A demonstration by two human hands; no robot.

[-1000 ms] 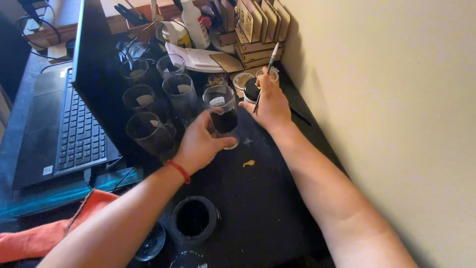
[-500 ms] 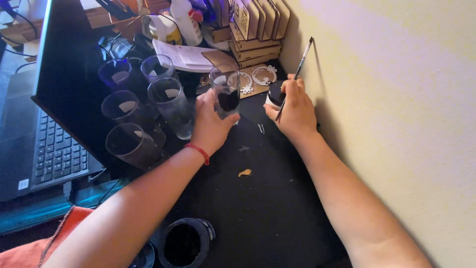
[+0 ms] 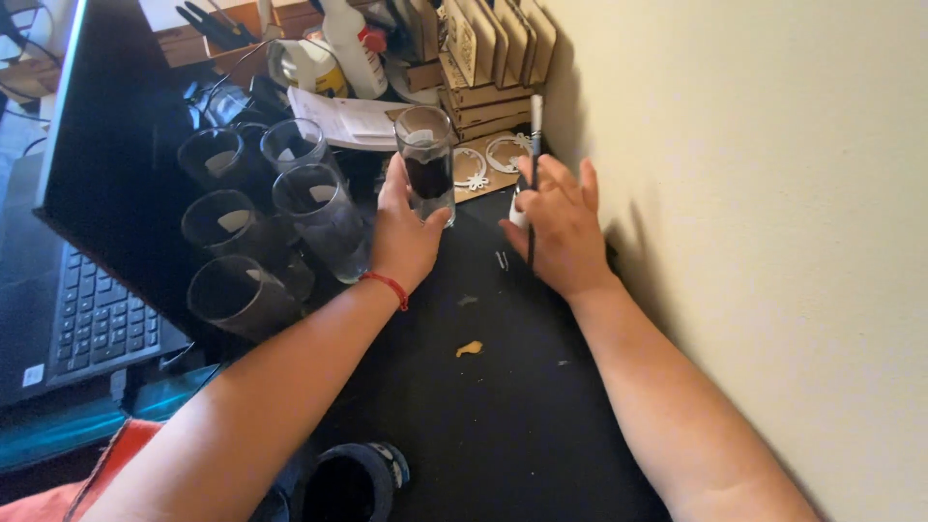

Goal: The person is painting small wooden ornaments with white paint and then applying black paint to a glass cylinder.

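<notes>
- One glass (image 3: 426,164) sits in my left hand (image 3: 406,232), upright, its lower part dark, its rim clear; thumb and fingers are wrapped around its lower half, above the black table (image 3: 503,406).
- My right hand (image 3: 559,227) is just beside it, fingers spread, with a thin brush (image 3: 534,164) held upright against the palm, tip pointing up.
- I see something small and white under that hand, but I cannot tell what it is.
- A red band (image 3: 389,285) circles my left wrist.
- Five more glasses (image 3: 324,217) stand or lean in a cluster left of the held one, close together, near the laptop (image 3: 87,242).
- Behind the hands, flat wooden rings (image 3: 503,153) lie on a board, and a wooden rack (image 3: 488,48) of panels stands against the wall (image 3: 773,193).
- A white bottle (image 3: 353,43) and papers (image 3: 343,116) lie at the back.
- A small yellow scrap (image 3: 470,348) lies on the table between my forearms.
- A dark pot (image 3: 353,478) sits near the bottom edge, and an orange cloth (image 3: 87,474) shows at the lower left.
</notes>
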